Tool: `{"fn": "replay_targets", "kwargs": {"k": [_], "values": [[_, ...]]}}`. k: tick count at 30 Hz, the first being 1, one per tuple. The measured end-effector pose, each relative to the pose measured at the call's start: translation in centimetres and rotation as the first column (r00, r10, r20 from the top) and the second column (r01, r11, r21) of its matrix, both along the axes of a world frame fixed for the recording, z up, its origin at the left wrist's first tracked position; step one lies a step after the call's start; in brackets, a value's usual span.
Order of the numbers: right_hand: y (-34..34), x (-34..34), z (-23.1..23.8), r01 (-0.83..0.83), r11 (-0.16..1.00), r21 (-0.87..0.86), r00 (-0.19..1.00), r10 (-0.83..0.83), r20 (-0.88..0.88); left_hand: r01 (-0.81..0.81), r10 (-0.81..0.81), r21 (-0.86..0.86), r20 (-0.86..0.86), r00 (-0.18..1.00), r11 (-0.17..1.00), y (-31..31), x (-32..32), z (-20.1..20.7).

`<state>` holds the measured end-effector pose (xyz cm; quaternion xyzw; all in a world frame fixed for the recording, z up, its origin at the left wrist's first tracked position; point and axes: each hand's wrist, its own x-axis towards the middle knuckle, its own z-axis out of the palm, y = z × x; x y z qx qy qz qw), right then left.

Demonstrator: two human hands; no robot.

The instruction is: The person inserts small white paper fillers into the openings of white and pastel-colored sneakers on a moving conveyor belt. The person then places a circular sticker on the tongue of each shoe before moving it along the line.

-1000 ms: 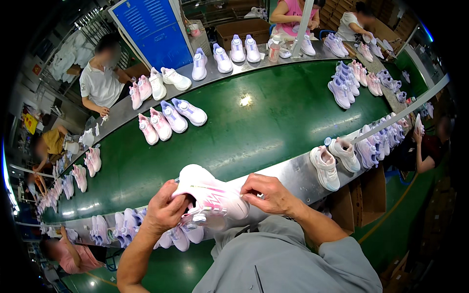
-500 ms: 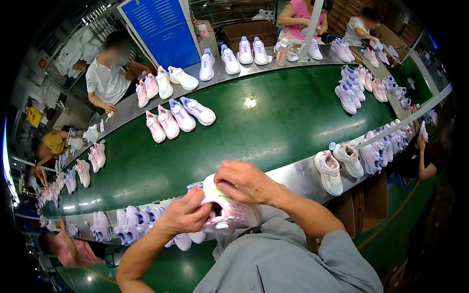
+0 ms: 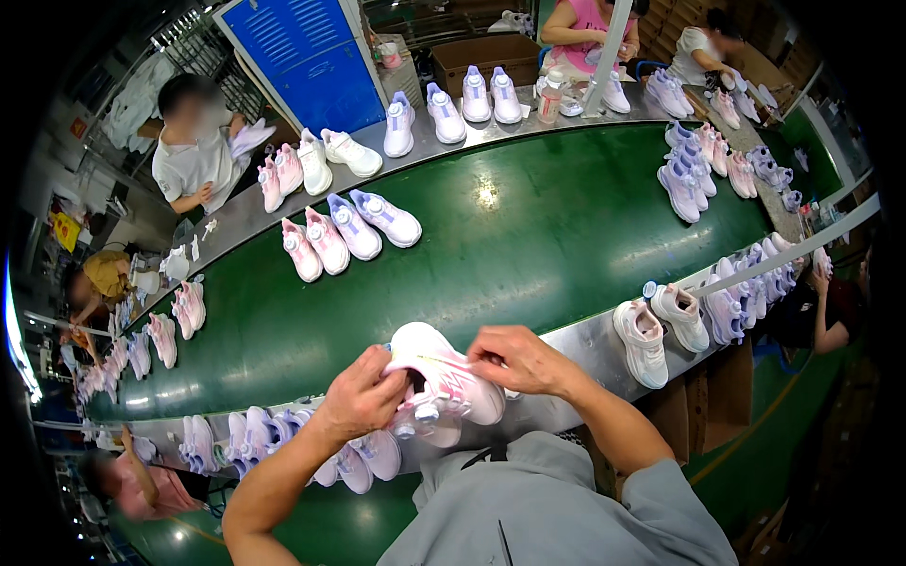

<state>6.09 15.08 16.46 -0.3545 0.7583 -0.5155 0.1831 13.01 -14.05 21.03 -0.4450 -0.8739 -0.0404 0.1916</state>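
I have the left hand point(image 3: 366, 394) clamped on the shoe point(image 3: 449, 385), over the belt's point(image 3: 528, 255) near edge; right hand point(image 3: 525, 362) at its right side, pinch unclear; I'd brace left, work lightly right.

1. I stood on what looked like the floor of a shoe factory.
2. A long, smooth green belt-like surface point(image 3: 528, 245) ran beside a dull grey metal ledge point(image 3: 590, 344).
3. White-and-lilac sneakers with round dials point(image 3: 355, 231) stood there in rows, and a white-and-pink sneaker point(image 3: 451, 382) was being handled.
4. Several workers lined the edges, one in a white short-sleeved shirt point(image 3: 193, 170).
5. Behind stood a blue louvred metal locker point(image 3: 302, 61) and a brown cardboard box point(image 3: 486, 61).
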Motion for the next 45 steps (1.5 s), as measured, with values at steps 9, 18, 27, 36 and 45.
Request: {"fn": "replay_targets", "kwargs": {"k": [9, 18, 27, 36, 45], "values": [[8.6, 5.1, -6.3, 0.361, 0.931, 0.049, 0.887, -0.36, 0.288, 0.043, -0.015, -0.108, 0.246, 0.969, 0.993, 3.9, -15.7, -8.4], [10.6, 9.5, -11.0, 0.619, 0.772, 0.144, 0.58, -0.573, 0.578, 0.391, -0.351, -0.317, 0.176, 0.92, 0.864, 19.6, -38.0, -13.2], [9.1, 8.2, -12.8, 0.64, 0.734, 0.227, 0.396, -0.569, 0.721, 0.129, -0.182, -0.655, -0.014, 0.983, 0.745, 25.5, -43.8, -18.3], [9.0, 7.5, -14.0, 0.675, 0.724, 0.146, 0.386, -0.514, 0.766, -0.164, 0.223, -0.388, 0.113, 0.968, 0.907, 11.2, -39.7, -17.8], [7.3, 6.7, -14.3, 0.661, 0.739, 0.133, 0.389, -0.488, 0.781, -0.638, 0.864, -0.602, 0.451, 0.226, 0.481, -14.7, -40.6, -16.9]]}}
